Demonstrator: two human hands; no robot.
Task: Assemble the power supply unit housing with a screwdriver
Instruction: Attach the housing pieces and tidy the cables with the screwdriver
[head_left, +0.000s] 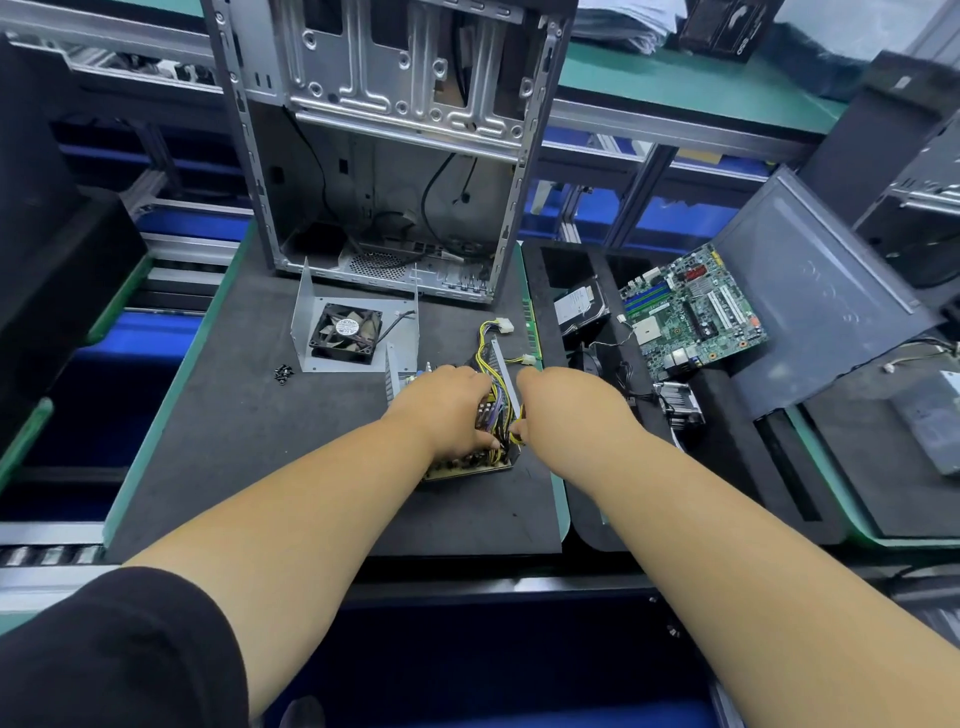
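Housing base (470, 415) with its circuit board sits mid-surface under my hands. Left to right: loose screws (283, 371) and the fan cover (347, 332) lie on open mat; a sweeping forearm could scatter the screws. My left hand (451, 410) presses on the components; my right hand (558, 402) pinches the yellow wires (491, 332), which could get trapped under the cover. Surface (249, 426) edge lies near my right hand.
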